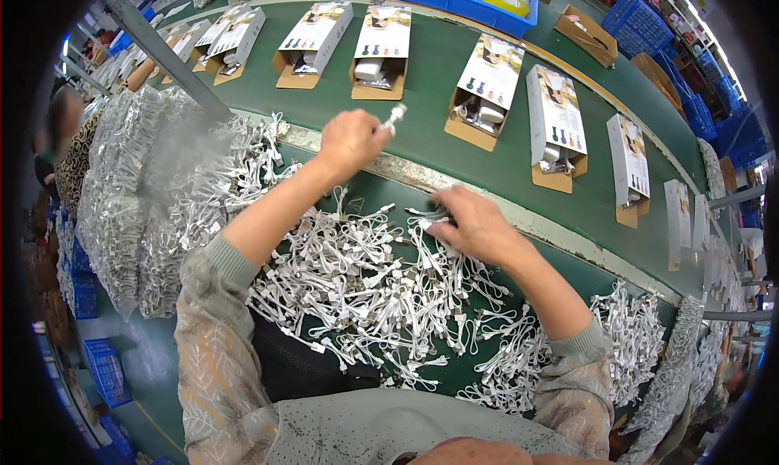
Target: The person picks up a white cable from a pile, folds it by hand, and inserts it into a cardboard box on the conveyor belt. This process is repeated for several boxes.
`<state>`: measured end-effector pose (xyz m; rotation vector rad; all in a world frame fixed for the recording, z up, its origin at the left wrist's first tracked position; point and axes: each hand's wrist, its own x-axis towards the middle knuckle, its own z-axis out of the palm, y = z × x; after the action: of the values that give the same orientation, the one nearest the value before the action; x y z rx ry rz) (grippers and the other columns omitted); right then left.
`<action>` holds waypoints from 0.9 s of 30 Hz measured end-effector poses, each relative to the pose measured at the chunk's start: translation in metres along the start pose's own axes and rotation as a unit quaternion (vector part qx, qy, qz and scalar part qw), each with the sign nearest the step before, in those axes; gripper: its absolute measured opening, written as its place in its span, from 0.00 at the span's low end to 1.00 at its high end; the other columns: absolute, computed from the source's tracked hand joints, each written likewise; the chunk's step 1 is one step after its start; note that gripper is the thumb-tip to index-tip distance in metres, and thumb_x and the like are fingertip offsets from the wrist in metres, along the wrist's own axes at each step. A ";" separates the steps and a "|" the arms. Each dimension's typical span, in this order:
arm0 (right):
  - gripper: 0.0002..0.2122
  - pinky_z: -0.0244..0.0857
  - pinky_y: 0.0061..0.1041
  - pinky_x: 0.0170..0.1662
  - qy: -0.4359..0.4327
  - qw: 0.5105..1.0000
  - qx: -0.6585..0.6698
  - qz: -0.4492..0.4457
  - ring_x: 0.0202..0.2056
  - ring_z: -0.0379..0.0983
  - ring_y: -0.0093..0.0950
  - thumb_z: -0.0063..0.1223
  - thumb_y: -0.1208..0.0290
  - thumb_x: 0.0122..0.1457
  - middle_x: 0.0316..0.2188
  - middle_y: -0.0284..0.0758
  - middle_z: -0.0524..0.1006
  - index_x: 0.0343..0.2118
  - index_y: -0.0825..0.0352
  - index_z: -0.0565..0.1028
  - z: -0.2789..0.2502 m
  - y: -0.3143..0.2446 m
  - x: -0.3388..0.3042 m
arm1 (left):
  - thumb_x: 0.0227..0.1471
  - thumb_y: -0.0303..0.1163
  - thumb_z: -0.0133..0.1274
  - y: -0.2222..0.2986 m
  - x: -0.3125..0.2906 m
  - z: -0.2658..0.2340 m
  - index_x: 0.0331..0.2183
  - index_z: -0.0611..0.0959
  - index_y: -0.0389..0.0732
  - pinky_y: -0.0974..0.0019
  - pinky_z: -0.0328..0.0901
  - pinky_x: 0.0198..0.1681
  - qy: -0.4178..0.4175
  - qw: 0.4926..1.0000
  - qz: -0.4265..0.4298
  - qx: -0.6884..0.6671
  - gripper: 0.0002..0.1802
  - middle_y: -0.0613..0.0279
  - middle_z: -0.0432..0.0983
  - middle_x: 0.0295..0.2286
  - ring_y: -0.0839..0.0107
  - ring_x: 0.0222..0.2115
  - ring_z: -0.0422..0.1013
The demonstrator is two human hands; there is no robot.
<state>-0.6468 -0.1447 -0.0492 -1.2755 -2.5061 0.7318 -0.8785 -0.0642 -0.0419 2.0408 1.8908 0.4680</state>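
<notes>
White USB cables, folded into short bundles, lay heaped on the green bench before the person, most of them between the forearms. At far left, a blue plastic basket stood low; its contents were too small to tell. Next came clear plastic bags, stacked and packed with whitish bundles. Beyond, along the green conveyor belt, a row of printed white cartons lay with their near ends open. A carton at upper left showed white and silvery pieces inside; its neighbour held a rounded white item. The left hand was above the belt's near edge, pinching a cable bundle, slightly blurred. Behind, a long blue tray contained clear plastic and a yellow object. The right hand was at the heap's far edge, thumb and fingers parted around cable ends; whether it gripped any could not be told. Farther right, another open carton held white and silvery contents, and a brown cardboard box stood behind the belt.
</notes>
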 end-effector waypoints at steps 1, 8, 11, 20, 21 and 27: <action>0.15 0.65 0.33 0.40 -0.024 0.999 0.021 0.005 0.36 0.71 0.38 0.57 0.65 0.50 0.33 0.42 0.72 0.38 0.68 0.72 0.005 -0.004 -0.001 | 0.43 0.44 0.53 -0.007 0.015 0.001 0.20 0.83 0.39 0.52 0.67 0.35 0.012 1.000 -0.026 0.001 0.17 0.46 0.76 0.22 0.50 0.28 0.73; 0.11 0.65 0.26 0.31 -0.095 0.941 0.278 0.165 0.25 0.71 0.25 0.56 0.67 0.50 0.21 0.38 0.76 0.32 0.70 0.77 0.000 -0.003 0.003 | 0.43 0.42 0.58 0.008 0.092 0.033 0.34 0.79 0.31 0.55 0.65 0.44 0.023 0.990 -0.080 -0.115 0.22 0.41 0.75 0.36 0.47 0.40 0.71; 0.10 0.62 0.18 0.30 -0.032 0.952 0.238 0.190 0.25 0.65 0.15 0.53 0.68 0.54 0.22 0.27 0.73 0.33 0.71 0.76 -0.008 0.010 0.007 | 0.45 0.39 0.56 0.020 0.073 0.033 0.36 0.79 0.32 0.55 0.66 0.43 0.038 0.986 0.077 -0.142 0.21 0.42 0.76 0.34 0.49 0.38 0.72; 0.13 0.65 0.25 0.32 0.017 0.921 0.336 0.196 0.27 0.71 0.26 0.55 0.67 0.51 0.22 0.38 0.76 0.33 0.73 0.76 -0.013 0.007 0.013 | 0.44 0.32 0.50 0.037 -0.040 -0.011 0.27 0.82 0.37 0.57 0.66 0.34 -0.160 0.964 0.183 -0.105 0.10 0.48 0.76 0.23 0.52 0.27 0.73; 0.13 0.66 0.24 0.32 0.058 0.948 0.269 0.160 0.27 0.71 0.24 0.55 0.66 0.52 0.24 0.36 0.76 0.33 0.73 0.75 -0.013 0.004 0.008 | 0.44 0.32 0.50 0.034 -0.042 -0.014 0.25 0.82 0.37 0.57 0.66 0.34 -0.153 0.966 0.180 -0.104 0.10 0.48 0.76 0.22 0.51 0.26 0.72; 0.18 0.66 0.34 0.35 -0.141 0.984 -0.007 0.109 0.30 0.74 0.39 0.57 0.54 0.48 0.27 0.43 0.77 0.27 0.69 0.75 -0.013 -0.026 -0.011 | 0.46 0.34 0.50 -0.025 -0.003 -0.021 0.24 0.82 0.37 0.58 0.66 0.31 0.096 0.986 -0.036 -0.135 0.11 0.49 0.76 0.21 0.54 0.24 0.74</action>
<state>-0.6526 -0.1623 -0.0244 -1.5688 -2.6152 1.0118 -0.9100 -0.0647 -0.0339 1.8013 1.8795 0.8790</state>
